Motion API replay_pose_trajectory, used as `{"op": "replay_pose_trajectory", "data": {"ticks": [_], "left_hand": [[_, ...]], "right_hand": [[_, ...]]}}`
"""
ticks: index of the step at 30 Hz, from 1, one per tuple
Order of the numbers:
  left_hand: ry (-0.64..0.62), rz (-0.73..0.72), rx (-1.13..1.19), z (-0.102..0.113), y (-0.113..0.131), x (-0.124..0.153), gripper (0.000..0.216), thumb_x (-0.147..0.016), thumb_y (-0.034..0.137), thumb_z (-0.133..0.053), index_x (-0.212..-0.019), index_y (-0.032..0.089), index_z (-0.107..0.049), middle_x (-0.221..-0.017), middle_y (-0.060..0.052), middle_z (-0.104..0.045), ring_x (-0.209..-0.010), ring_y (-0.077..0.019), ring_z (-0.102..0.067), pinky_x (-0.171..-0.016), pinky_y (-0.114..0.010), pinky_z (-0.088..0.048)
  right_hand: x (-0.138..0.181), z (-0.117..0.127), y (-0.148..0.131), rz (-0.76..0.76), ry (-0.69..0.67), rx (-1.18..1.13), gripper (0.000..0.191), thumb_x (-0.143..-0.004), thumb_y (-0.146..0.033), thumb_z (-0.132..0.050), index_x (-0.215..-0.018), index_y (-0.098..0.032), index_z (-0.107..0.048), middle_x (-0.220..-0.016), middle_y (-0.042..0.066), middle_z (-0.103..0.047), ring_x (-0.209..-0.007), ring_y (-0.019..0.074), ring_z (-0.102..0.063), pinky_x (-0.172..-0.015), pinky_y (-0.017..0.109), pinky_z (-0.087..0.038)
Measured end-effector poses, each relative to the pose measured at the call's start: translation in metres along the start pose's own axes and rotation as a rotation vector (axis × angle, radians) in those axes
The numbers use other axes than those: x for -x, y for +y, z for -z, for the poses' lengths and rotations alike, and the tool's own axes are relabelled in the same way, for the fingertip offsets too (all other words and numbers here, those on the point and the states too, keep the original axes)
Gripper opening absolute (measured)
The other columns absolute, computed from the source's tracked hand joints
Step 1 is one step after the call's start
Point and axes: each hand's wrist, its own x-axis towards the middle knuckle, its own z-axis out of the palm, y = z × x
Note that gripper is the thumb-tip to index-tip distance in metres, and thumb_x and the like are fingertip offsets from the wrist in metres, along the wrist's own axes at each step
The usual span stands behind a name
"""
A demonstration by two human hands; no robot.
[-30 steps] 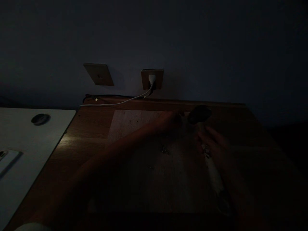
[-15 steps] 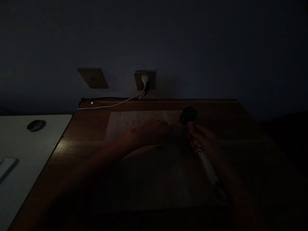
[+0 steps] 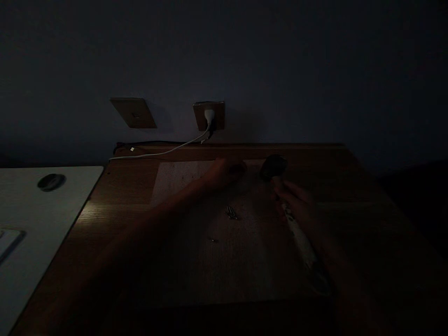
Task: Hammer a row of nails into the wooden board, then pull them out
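In dim light, my right hand (image 3: pixel 296 200) is wrapped round the pale handle of a hammer (image 3: pixel 301 240), close below its dark, rounded head. The head lies toward the wall, over the right part of a pale board (image 3: pixel 231 261). My left hand (image 3: pixel 224 173) is at the board's far side, left of the hammer head. Its fingers are curled together, and shadow hides what they hold, if anything. Several small shiny nails (image 3: pixel 231 213) lie in a pile on the board between my hands. Another nail (image 3: pixel 213 240) lies apart, nearer to me. Small dark marks (image 3: pixel 187 177) dot the board's far left.
The board rests on a brown wooden table (image 3: pixel 350 186) against the wall. A white plug sits in a wall outlet (image 3: pixel 209 116), its cable (image 3: pixel 168 152) running along the table's back edge. A white surface (image 3: pixel 73 210) with a dark round piece (image 3: pixel 51 182) adjoins at left.
My left hand has moved away from me toward the board's far edge, uncovering more of the nail pile and the lone nail. My right hand and the hammer have hardly moved.
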Motion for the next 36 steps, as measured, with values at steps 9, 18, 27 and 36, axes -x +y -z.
{"op": "replay_pose_trajectory", "data": {"ticks": [9, 18, 27, 36], "left_hand": [[0.019, -0.08, -0.135, -0.001, 0.0, 0.002, 0.017, -0.085, 0.011, -0.063, -0.096, 0.018, -0.074, -0.097, -0.005, -0.076, -0.094, -0.0193, -0.069, -0.086, -0.031, -0.053], [-0.027, -0.152, -0.23, -0.003, -0.001, 0.004, 0.019, -0.088, 0.01, -0.056, -0.098, 0.017, -0.071, -0.096, -0.006, -0.073, -0.092, -0.0201, -0.067, -0.084, -0.032, -0.052], [-0.034, -0.109, -0.264, -0.006, 0.006, 0.002, 0.017, -0.09, 0.015, -0.054, -0.096, 0.017, -0.07, -0.099, -0.009, -0.072, -0.091, -0.0205, -0.066, -0.083, -0.031, -0.051], [0.009, -0.011, -0.029, -0.009, 0.0, 0.002, 0.046, -0.081, 0.009, -0.059, -0.127, 0.016, -0.062, -0.101, -0.006, -0.076, -0.089, -0.0185, -0.071, -0.079, -0.028, -0.053]], "right_hand": [[-0.002, 0.001, 0.001, -0.013, -0.002, -0.008, 0.036, -0.065, -0.054, -0.075, -0.079, -0.023, -0.063, -0.046, -0.006, -0.056, -0.031, 0.01, -0.044, -0.031, 0.022, -0.035], [-0.003, -0.001, 0.003, 0.016, 0.016, -0.027, 0.034, -0.066, -0.052, -0.077, -0.079, -0.024, -0.064, -0.049, -0.006, -0.057, -0.031, 0.0097, -0.044, -0.03, 0.022, -0.033], [0.009, -0.007, -0.005, 0.091, 0.028, -0.069, 0.033, -0.072, -0.053, -0.077, -0.079, -0.023, -0.064, -0.047, -0.006, -0.054, -0.033, 0.0081, -0.043, -0.03, 0.019, -0.032], [0.017, -0.033, -0.014, 0.063, -0.124, -0.198, 0.031, -0.077, -0.049, -0.076, -0.091, -0.023, -0.067, -0.047, -0.006, -0.056, -0.032, 0.0082, -0.043, -0.03, 0.018, -0.033]]}}
